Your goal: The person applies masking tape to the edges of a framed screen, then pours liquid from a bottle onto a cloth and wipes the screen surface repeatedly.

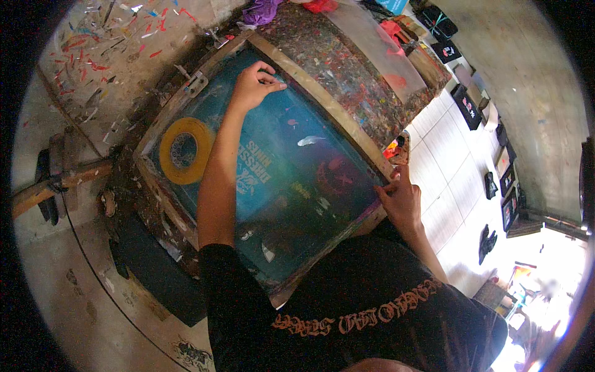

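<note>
A wooden-framed printing screen [320, 79] with blue mesh lies tilted before me and bears several printed designs. Over the mesh beside the frame's upper side, my left hand [258, 86] has its thumb and fingertips close together; whether something thin is between them cannot be told. My right hand [400, 197] is at the frame's right corner, thumb and finger pinched by the inner edge; its hold is unclear. A roll of yellowish adhesive tape [186, 151] lies on the mesh, left of my left forearm. A metal hinge clamp [195, 83] stands at the frame's upper left side.
A paint-stained board [353, 69] extends beyond the frame, with a translucent sheet [372, 46] across it. A purple plastic bag [261, 11] is at the top. Dark printed pieces [466, 107] line the tiled floor at right. A wooden bar [83, 179] juts out left; a dark cable hangs below it.
</note>
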`<state>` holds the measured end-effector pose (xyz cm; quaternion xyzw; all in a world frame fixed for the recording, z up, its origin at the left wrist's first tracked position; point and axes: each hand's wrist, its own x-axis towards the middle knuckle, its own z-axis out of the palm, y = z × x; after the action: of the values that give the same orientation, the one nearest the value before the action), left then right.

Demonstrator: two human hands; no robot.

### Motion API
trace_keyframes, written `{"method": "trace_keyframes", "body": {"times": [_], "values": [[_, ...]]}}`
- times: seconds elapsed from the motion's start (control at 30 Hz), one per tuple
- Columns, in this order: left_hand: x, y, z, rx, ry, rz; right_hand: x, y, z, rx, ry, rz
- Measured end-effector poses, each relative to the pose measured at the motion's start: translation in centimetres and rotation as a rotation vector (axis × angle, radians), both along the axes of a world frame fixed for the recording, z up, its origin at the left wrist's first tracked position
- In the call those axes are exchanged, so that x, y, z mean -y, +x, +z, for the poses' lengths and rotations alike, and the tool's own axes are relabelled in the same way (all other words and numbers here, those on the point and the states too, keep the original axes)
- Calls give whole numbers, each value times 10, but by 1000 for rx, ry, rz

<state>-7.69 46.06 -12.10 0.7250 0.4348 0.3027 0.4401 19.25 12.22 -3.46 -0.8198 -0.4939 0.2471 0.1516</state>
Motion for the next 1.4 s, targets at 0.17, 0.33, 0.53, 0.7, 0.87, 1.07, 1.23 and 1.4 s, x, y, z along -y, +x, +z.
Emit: {"method": "trace_keyframes", "body": {"times": [0.17,0.33,0.53,0.7,0.87,1.07,1.23,1.4], "values": [[5,4,10,-73,37,23,3,-1,-9,97,-30,56],[11,7,19,-148,90,48,3,-7,-14,255,-7,106],[13,14,19,-287,157,122,-6,-9,-1,375,-49,253],[18,22,15,-358,247,216,-15,-1,8,288,-31,209],[21,28,10,-331,310,270,-19,6,4,265,-46,200],[26,27,1,-256,436,348,-27,16,10,175,-96,220],[36,35,9,-279,456,456,-15,-1,29,184,204,540],[94,62,22,-470,613,292,-6,-18,24,116,-111,815]]}}
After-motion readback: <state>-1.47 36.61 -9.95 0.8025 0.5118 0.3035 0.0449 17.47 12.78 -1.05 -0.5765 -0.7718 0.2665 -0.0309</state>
